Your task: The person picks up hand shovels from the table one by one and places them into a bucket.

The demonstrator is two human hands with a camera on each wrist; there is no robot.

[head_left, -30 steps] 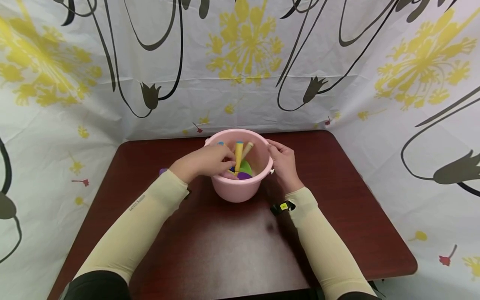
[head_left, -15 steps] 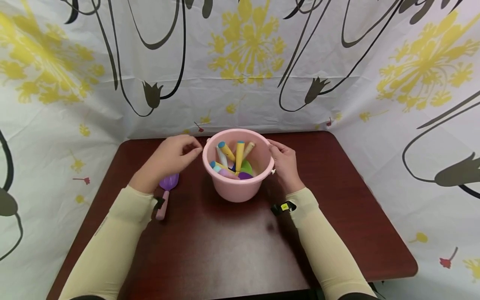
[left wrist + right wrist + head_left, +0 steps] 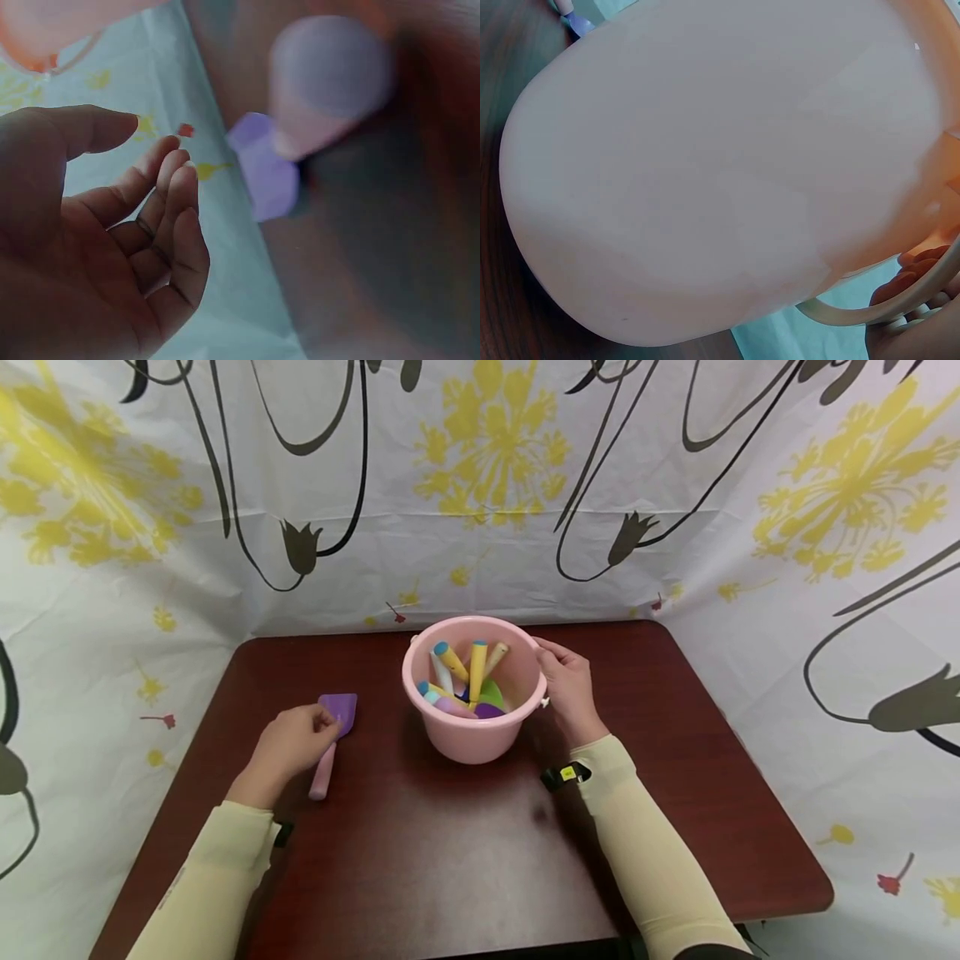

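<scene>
My left hand (image 3: 294,745) is over a purple toy shovel (image 3: 343,708) with a pink handle, which lies on the left part of the table. In the left wrist view, thumb and fingers are bent loosely with a gap between them, and the shovel (image 3: 268,176) is beyond the fingertips. A pink bucket (image 3: 471,745) stands upright at the back middle, holding several toy tools with yellow, white and pink handles (image 3: 477,670). At its right side, my right hand (image 3: 573,695) grips the rim; in the right wrist view the bucket (image 3: 705,165) hides most of that hand.
The dark red-brown table (image 3: 450,860) has its back edge close to a white patterned sheet (image 3: 427,552), which also hangs at both sides. A pale bucket handle (image 3: 855,315) arcs past the fingers in the right wrist view.
My left hand has come out of the bucket and moved left and down to the shovel on the table. The right hand has stayed at the bucket's rim.
</scene>
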